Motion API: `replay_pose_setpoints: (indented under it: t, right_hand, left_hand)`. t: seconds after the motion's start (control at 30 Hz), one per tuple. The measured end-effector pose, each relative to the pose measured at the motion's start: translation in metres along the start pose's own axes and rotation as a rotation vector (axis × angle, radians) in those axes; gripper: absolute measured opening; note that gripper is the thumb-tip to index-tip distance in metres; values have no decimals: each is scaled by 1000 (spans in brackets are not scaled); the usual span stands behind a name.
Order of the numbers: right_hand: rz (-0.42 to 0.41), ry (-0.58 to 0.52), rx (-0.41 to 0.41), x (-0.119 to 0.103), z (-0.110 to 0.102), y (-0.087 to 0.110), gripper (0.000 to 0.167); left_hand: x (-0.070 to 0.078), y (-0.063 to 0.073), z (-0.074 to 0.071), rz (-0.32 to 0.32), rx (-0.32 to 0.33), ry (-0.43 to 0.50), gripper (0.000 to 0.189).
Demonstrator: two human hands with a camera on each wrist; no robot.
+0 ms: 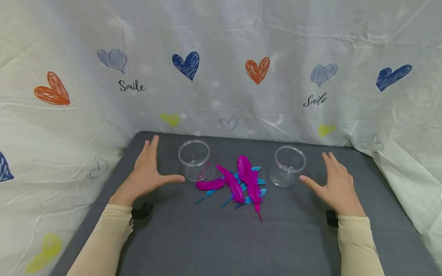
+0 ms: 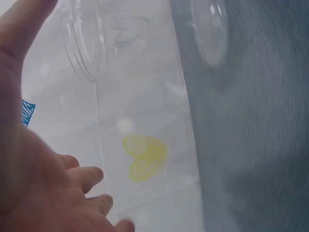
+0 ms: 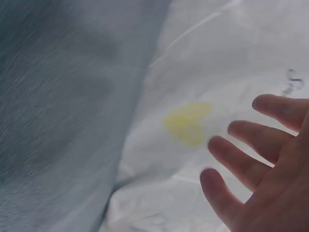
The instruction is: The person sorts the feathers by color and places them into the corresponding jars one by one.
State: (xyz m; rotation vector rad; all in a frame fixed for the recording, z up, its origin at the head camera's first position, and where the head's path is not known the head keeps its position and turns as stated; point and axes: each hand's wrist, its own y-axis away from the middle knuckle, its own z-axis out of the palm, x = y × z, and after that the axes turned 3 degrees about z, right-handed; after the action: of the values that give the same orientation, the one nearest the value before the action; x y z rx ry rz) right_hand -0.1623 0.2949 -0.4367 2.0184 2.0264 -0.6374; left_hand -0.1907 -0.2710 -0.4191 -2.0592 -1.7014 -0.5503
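Two clear plastic cups stand upright on the grey table, a left cup (image 1: pixel 195 163) and a right cup (image 1: pixel 286 166). Between them lies a loose pile of magenta feathers (image 1: pixel 236 189) and blue feathers (image 1: pixel 210 193), some crossing over others. My left hand (image 1: pixel 146 172) is spread just left of the left cup, its thumb pointing toward the cup's base. On the other side my right hand (image 1: pixel 335 184) is spread with the thumb toward the right cup. Both hands hold nothing. In the left wrist view the left cup (image 2: pixel 210 34) shows at the top.
The grey tabletop (image 1: pixel 228 245) runs back to a white curtain (image 1: pixel 214 99) printed with hearts and the word Smile. The curtain also hangs along both sides. A dark strap (image 1: pixel 141 211) sits at the left wrist, another (image 1: pixel 331 218) at the right.
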Motion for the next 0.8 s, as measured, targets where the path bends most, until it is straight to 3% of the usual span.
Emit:
replay_pose_setpoints:
  t: [0.13,0.3,0.4,0.5,0.6,0.8]
  right_hand:
    - [-55,-81,65,-20,-11,4,109]
    - [-174,-155,151,-62,-20,3,101]
    - [-275,-171,193,-89,-13,1,92]
    - [-372,-174,220,-113,3,-1,83]
    - [-443,-168,189,-134,24,-3,74]
    - [-447,-117,-39,-170,68,-9,55]
  left_hand:
    - [6,0,7,-11,-45,224,143]
    - [6,-14,26,67,-43,550,128]
    - [4,-22,35,102,-40,682,125]
    - [3,-25,43,95,-42,738,121]
    - [2,-25,49,73,-42,754,115]
    - [-1,-23,54,66,-42,789,103]
